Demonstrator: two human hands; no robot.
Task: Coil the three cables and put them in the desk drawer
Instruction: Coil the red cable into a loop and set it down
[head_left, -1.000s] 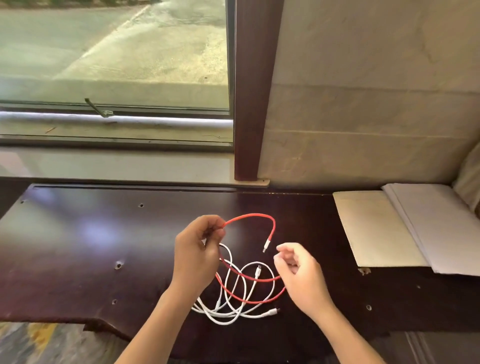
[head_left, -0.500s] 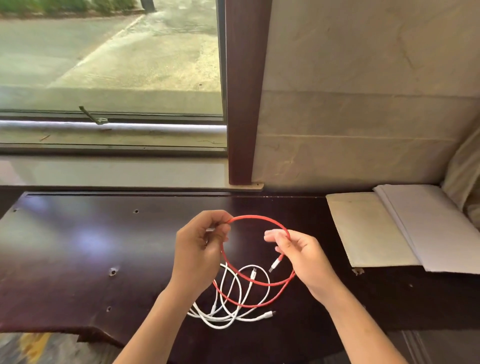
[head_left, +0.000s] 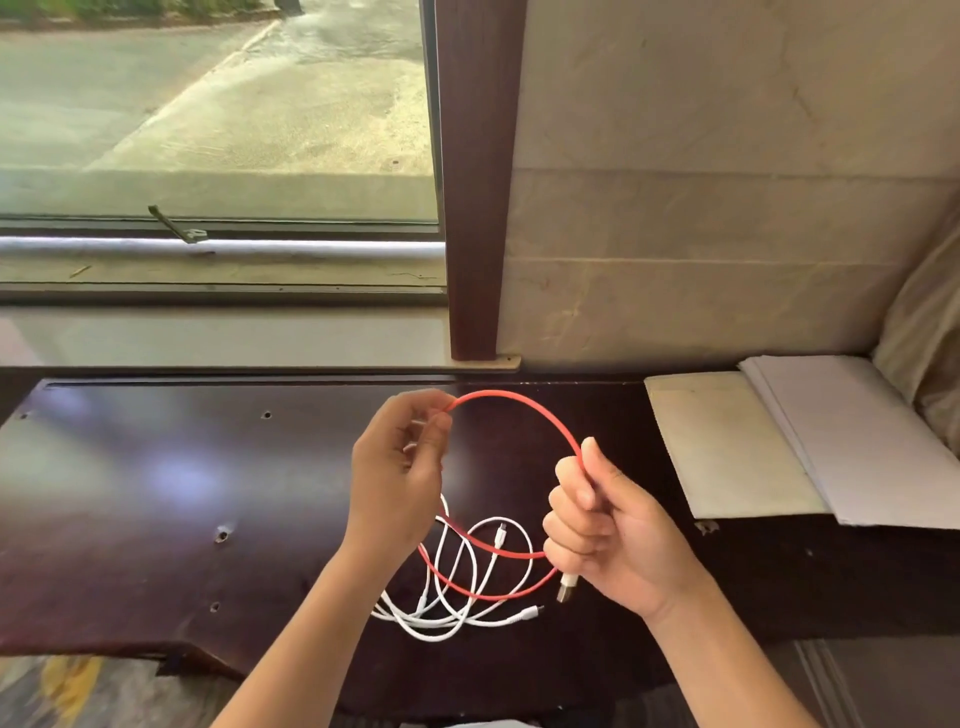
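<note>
A red cable arcs above the dark wooden desk, held at both ends of the arc. My left hand pinches it at the upper left. My right hand is fisted around it at the right, and the white USB plug hangs below that fist. Lower loops of the red cable sag onto the desk. White cables lie tangled on the desk beneath my hands, crossed by the red loops. No drawer is visible.
A stack of white papers and a cream sheet lies on the desk at the right. A window and a dark wooden post stand behind the desk. Small screw holes dot the desk's left half.
My right hand took hold of the red cable near its plug end and moved right and down, widening the arc into a larger loop. My left hand kept its pinch.
</note>
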